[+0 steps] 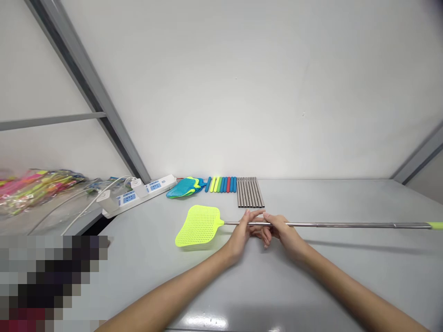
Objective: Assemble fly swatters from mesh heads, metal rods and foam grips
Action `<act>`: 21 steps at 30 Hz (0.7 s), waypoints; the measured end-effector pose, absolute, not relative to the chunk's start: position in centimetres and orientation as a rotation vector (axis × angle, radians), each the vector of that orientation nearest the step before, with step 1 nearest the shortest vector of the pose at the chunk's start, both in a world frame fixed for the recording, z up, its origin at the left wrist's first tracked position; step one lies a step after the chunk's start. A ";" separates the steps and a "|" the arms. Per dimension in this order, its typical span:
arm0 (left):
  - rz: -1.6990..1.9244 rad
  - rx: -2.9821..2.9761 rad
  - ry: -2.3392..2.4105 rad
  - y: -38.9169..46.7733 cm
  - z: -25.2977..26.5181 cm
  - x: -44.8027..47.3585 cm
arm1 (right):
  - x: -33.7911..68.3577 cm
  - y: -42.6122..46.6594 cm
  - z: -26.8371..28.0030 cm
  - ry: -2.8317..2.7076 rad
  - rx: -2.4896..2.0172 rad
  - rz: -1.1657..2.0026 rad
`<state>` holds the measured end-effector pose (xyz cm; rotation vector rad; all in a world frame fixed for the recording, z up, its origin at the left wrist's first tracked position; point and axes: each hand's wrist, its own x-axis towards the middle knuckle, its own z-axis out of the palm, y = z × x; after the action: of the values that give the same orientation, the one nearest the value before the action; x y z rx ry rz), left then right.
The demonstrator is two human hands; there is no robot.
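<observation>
A telescopic fly swatter point(199, 226) with a yellow-green perforated head lies level above the table. Its thin metal rod, drawn out long, runs to the right and ends in a yellow-green grip point(436, 225) at the frame's edge. My left hand point(242, 234) is closed round the rod a short way from the head. Close beside it, my right hand point(281, 230) also grips the rod, thumb on top. The fingers of both hands nearly meet, and some are hidden behind the rod.
Blue and yellow-green swatter heads point(185, 188) lie stacked at the back. Beside them stand rows of coloured grips point(221, 184) and metal rods point(250, 192). A power strip point(148, 193) with white plugs and cables is at the left, near plastic-wrapped goods point(38, 191). A wall closes the back.
</observation>
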<state>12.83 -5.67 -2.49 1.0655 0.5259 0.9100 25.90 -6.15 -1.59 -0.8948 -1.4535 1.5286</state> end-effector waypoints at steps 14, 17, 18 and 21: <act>1.401 0.740 0.710 -4.4 -2.4 11.8 | 26.6 -5.2 -2.0 -1.251 -0.897 1.489; 1.493 0.698 0.791 -4.2 -2.7 11.7 | 26.5 -5.2 -1.9 -1.291 -0.911 1.515; 1.519 0.687 0.826 -4.1 -2.8 11.8 | 26.5 -5.2 -1.8 -1.309 -0.916 1.526; 1.585 0.657 0.910 -3.9 -3.0 11.8 | 26.5 -5.3 -1.7 -1.358 -0.924 1.563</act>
<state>11.83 -3.94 -3.03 0.6570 0.9104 1.5852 26.51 -5.31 -1.72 -0.9239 -1.3578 1.5633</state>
